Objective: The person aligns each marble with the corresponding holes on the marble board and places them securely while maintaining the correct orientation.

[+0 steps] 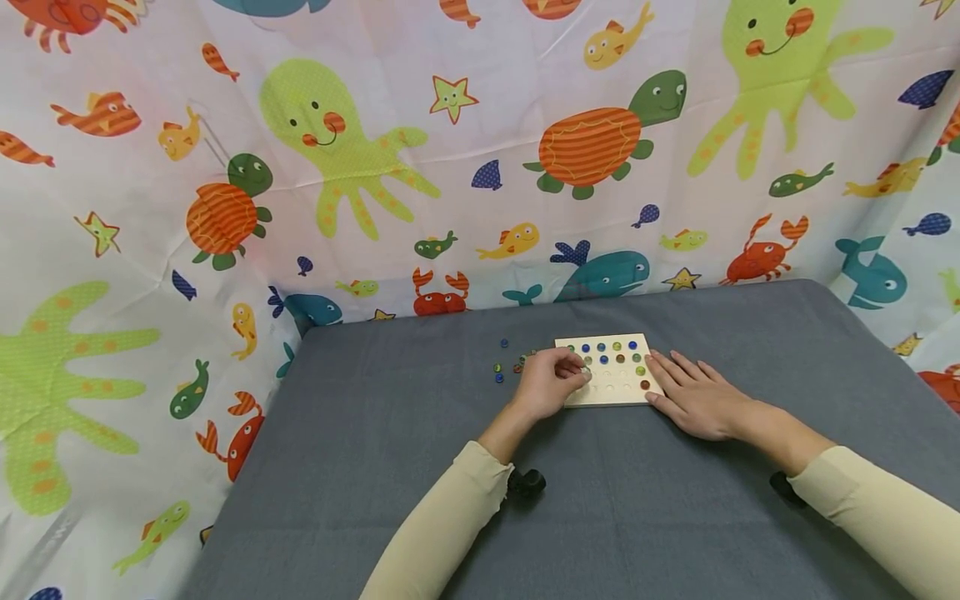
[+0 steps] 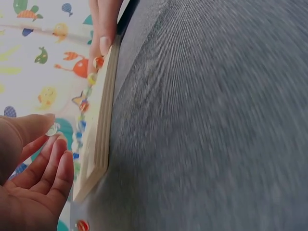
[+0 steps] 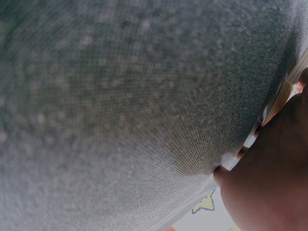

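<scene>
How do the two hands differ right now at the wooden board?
The left hand sits at the wooden board's left edge with fingers curled, pinching a clear marble at its fingertips; the right hand holds nothing. The right hand lies flat with straight fingers resting against the board's right edge, while the left hand is raised over the board's holes. Both wear cream sleeves and rest over the grey tablecloth.

Head view looking down over the grey table (image 1: 420,467) from above. Wrist views way closer, skimming the cloth, both catching the wooden board (image 2: 103,120) edge-on.
</scene>
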`<control>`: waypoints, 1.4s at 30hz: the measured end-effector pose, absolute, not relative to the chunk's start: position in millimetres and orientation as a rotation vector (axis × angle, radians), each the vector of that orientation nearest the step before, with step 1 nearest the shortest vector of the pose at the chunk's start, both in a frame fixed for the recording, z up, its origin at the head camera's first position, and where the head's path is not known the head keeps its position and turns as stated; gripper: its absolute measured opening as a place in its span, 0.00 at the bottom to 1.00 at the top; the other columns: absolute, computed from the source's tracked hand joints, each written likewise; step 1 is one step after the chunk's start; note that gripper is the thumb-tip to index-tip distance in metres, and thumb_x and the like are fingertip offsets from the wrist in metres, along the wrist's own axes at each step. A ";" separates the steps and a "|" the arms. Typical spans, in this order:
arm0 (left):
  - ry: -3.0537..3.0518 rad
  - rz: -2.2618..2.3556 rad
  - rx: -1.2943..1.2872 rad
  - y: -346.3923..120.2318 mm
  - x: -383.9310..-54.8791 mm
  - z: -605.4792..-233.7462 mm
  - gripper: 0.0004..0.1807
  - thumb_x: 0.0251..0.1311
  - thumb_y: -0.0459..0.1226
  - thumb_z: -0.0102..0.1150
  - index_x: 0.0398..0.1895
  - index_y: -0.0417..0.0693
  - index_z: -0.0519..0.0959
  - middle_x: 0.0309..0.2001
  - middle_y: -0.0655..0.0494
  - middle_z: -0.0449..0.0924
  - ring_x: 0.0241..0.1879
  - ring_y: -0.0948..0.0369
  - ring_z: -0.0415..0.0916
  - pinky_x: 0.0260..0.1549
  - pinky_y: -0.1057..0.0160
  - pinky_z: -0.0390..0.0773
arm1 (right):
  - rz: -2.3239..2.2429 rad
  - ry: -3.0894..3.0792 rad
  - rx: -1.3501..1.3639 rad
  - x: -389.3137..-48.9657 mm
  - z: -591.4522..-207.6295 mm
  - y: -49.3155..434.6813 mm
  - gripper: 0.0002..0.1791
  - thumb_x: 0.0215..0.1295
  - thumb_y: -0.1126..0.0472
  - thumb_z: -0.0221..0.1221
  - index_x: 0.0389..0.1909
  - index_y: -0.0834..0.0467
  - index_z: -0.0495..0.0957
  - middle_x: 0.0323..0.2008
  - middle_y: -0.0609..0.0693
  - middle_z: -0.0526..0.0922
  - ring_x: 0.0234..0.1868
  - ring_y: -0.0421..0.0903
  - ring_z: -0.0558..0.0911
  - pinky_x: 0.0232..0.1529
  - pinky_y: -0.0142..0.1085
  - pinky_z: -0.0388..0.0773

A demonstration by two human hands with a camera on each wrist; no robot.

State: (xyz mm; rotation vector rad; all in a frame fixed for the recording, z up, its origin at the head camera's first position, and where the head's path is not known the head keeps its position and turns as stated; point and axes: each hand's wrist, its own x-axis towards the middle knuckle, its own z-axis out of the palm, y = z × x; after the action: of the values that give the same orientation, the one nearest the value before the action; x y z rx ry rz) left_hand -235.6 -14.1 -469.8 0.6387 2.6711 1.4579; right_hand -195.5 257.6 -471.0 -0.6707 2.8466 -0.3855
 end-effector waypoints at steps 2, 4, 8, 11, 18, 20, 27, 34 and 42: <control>2.680 1.445 0.638 -8.0 -236.8 -470.0 0.06 0.64 0.35 0.70 0.40 0.43 0.85 0.34 0.56 0.85 0.31 0.70 0.78 0.34 0.72 0.77 | -0.384 2.848 -0.672 -195.9 -470.7 257.8 0.41 0.81 0.39 0.42 0.80 0.64 0.50 0.80 0.65 0.50 0.78 0.70 0.49 0.70 0.70 0.44; 2.695 1.424 0.638 -2.0 -237.7 -470.0 0.05 0.64 0.36 0.70 0.40 0.44 0.86 0.33 0.57 0.84 0.30 0.71 0.77 0.33 0.73 0.76 | -0.383 2.848 -0.672 -196.4 -470.7 258.0 0.41 0.81 0.39 0.42 0.80 0.64 0.50 0.80 0.65 0.50 0.78 0.70 0.49 0.70 0.70 0.44; 2.727 1.353 0.657 8.9 -238.0 -469.2 0.05 0.64 0.36 0.70 0.39 0.44 0.85 0.32 0.58 0.83 0.29 0.71 0.75 0.32 0.74 0.74 | -0.377 2.851 -0.664 -196.6 -471.8 258.0 0.41 0.81 0.39 0.41 0.80 0.64 0.50 0.80 0.65 0.50 0.78 0.70 0.49 0.71 0.70 0.43; 2.734 1.324 0.677 16.3 -237.8 -468.6 0.05 0.65 0.36 0.69 0.40 0.44 0.85 0.32 0.58 0.83 0.29 0.71 0.75 0.32 0.75 0.74 | -0.386 2.865 -0.662 -196.2 -472.5 257.8 0.40 0.81 0.41 0.44 0.80 0.65 0.51 0.79 0.65 0.51 0.78 0.71 0.50 0.70 0.70 0.44; 2.747 1.308 0.665 32.8 -239.0 -468.9 0.05 0.64 0.35 0.70 0.38 0.44 0.85 0.31 0.59 0.82 0.28 0.72 0.74 0.31 0.76 0.73 | -0.420 2.868 -0.663 -197.9 -476.1 258.8 0.40 0.81 0.41 0.43 0.80 0.64 0.51 0.80 0.64 0.51 0.78 0.71 0.50 0.70 0.70 0.43; 2.759 1.310 0.657 36.9 -240.3 -469.9 0.04 0.64 0.35 0.70 0.38 0.43 0.85 0.30 0.59 0.82 0.28 0.73 0.73 0.31 0.77 0.73 | -0.417 2.878 -0.665 -197.8 -476.3 259.1 0.40 0.81 0.40 0.43 0.80 0.64 0.52 0.79 0.64 0.52 0.78 0.70 0.50 0.70 0.70 0.44; 2.815 1.300 0.618 47.4 -243.9 -473.5 0.03 0.62 0.34 0.71 0.36 0.44 0.86 0.29 0.58 0.84 0.25 0.74 0.72 0.28 0.79 0.70 | -0.461 2.914 -0.711 -200.5 -485.1 265.0 0.39 0.81 0.41 0.44 0.80 0.64 0.53 0.79 0.65 0.54 0.76 0.71 0.53 0.69 0.71 0.45; 2.863 1.250 0.568 54.1 -244.7 -471.5 0.03 0.61 0.35 0.70 0.37 0.45 0.87 0.28 0.61 0.83 0.25 0.74 0.72 0.29 0.78 0.69 | -0.431 2.907 -0.700 -203.4 -486.2 268.0 0.41 0.81 0.37 0.41 0.80 0.62 0.53 0.80 0.63 0.53 0.78 0.70 0.52 0.70 0.70 0.45; 2.940 1.115 0.505 61.9 -243.1 -473.1 0.04 0.62 0.38 0.70 0.38 0.50 0.87 0.28 0.65 0.81 0.27 0.73 0.72 0.31 0.77 0.68 | -0.384 2.877 -0.677 -204.3 -482.0 265.7 0.41 0.81 0.37 0.39 0.81 0.62 0.50 0.80 0.62 0.50 0.78 0.69 0.50 0.70 0.69 0.44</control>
State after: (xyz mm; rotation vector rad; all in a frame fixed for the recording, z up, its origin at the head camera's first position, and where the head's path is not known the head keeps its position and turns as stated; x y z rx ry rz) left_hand -243.1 61.9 -473.1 0.5050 2.9404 1.1148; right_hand -204.3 265.7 -482.0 -0.6774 2.8772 -0.3836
